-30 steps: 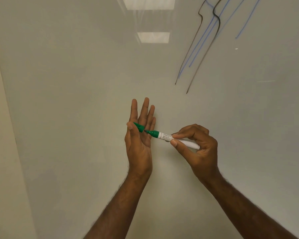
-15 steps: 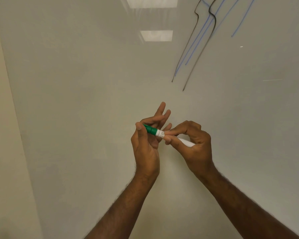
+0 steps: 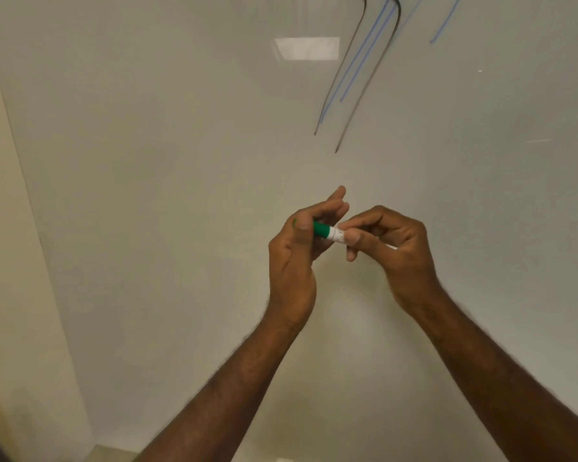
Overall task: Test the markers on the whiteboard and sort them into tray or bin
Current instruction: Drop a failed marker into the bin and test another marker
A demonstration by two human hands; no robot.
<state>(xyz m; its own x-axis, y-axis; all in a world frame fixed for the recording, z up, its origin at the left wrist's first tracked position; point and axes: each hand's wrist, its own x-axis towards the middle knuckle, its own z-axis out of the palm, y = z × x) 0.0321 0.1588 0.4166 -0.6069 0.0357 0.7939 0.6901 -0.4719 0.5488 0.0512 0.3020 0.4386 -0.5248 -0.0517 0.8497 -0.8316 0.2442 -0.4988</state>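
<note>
Both hands meet in front of the whiteboard [image 3: 181,195], well below its top edge, with one green marker [image 3: 329,232] bridging them. Left hand [image 3: 294,258] pinches the green cap end between thumb and curled fingers, while one finger sticks out straight toward the board. Right hand [image 3: 391,248] wraps its fingers and thumb round the white barrel, so most of the barrel is hidden and only a short labelled band shows beside the green part. Holding each end in a separate hand gives an opposed grip along the marker's axis, which suits pushing the cap on or pulling it off; which of the two cannot be told from this view, though cap and barrel look seated together with no gap. Near the top edge of the board run dark strokes [image 3: 357,105] and blue strokes [image 3: 354,71], likely test lines from other markers; no green line is visible. Neither tray nor bin shows, so sorting this marker looks not yet done.
</note>
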